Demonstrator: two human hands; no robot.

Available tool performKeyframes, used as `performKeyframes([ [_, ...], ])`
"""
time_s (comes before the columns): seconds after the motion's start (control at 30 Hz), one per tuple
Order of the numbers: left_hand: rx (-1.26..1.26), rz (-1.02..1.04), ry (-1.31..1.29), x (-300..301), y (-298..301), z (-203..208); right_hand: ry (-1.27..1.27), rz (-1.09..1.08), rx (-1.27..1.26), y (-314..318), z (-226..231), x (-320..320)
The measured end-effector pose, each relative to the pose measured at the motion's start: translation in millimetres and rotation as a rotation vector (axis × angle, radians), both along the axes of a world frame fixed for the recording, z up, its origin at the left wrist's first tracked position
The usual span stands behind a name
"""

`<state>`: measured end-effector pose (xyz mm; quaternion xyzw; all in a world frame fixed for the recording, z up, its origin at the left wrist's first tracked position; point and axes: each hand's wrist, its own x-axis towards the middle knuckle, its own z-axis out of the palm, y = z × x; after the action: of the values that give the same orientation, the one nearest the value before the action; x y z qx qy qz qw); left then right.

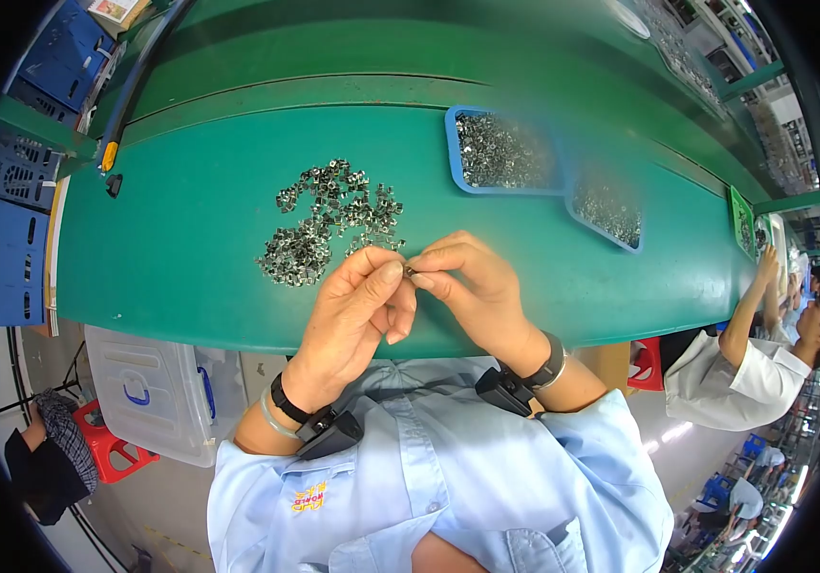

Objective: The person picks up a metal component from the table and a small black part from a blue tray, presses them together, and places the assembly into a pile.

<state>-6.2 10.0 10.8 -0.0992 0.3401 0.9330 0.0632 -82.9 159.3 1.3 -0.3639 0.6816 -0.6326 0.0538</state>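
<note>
A tiny dark metal part (410, 271) is pinched between the fingertips of both my hands, just above the table's near side. My left hand (360, 298) closes on it with thumb and forefinger, the other fingers curled. Thumb and fingertips of my right hand (472, 286) press on it from the other side. Its exact shape is mostly hidden by the fingers. Just beyond my left hand lies a loose pile of small shiny metal pieces (300, 250), spread in clumps over the green tabletop (190, 210).
Two blue trays, one farther back (456, 158) and one to its right (610, 241), hold many similar pieces. Blue crates (4, 258) stand at the left. A lidded clear plastic box (138, 382) is below the table's left edge. Another person (744, 372) sits at the right.
</note>
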Motion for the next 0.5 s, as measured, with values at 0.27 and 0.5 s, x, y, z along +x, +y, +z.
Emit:
performKeyframes([
  [0.27, -0.022, 0.008, -0.030, 0.4, -1.2, -1.6, 0.043, -0.026, 0.042, -1.2, 3.3, 2.2],
  [0.5, -0.067, 0.015, -0.051, 0.6, 0.1, 0.0, 0.241, -0.074, 0.139, 0.1, 2.3, 1.5],
])
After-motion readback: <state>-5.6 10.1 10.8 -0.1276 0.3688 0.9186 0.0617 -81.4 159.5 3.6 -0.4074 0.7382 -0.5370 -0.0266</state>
